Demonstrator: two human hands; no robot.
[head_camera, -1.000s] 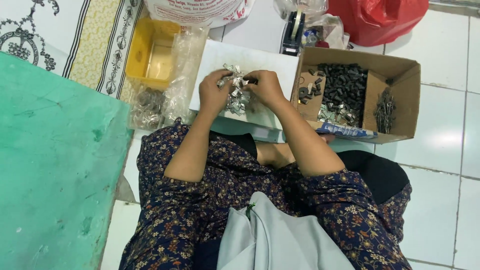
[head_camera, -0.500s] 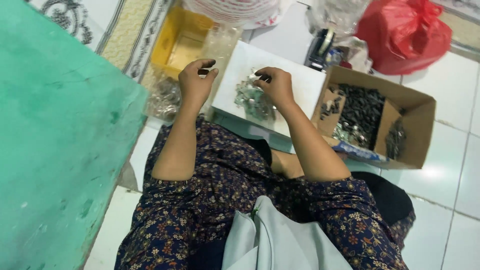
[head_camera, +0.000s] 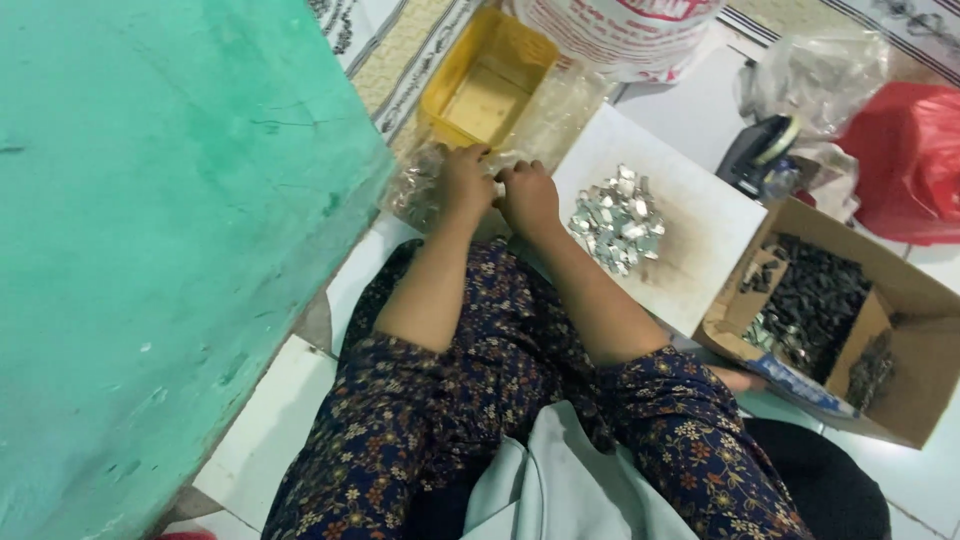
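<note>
My left hand (head_camera: 465, 182) and my right hand (head_camera: 529, 197) are side by side, fingers curled down onto a crinkled clear plastic bag (head_camera: 420, 190) that holds small metal pieces. Both hands pinch the bag's edge; the fingertips are partly hidden. The bag lies on the floor between a yellow plastic tray (head_camera: 450, 95) and a white board (head_camera: 700, 215). A heap of small shiny metal pieces (head_camera: 615, 220) sits on the board just right of my right hand. My legs in flowered cloth fill the bottom of the view.
A green table top (head_camera: 150, 250) fills the left. An open cardboard box (head_camera: 915, 290) with dark metal parts (head_camera: 815, 305) stands at the right. A red plastic bag (head_camera: 910, 160), a white sack (head_camera: 620, 35) and a dark tape dispenser (head_camera: 760, 150) lie behind.
The camera has swung left. My right hand left the shiny heap and joined my left hand at the clear plastic bag by the yellow tray.
</note>
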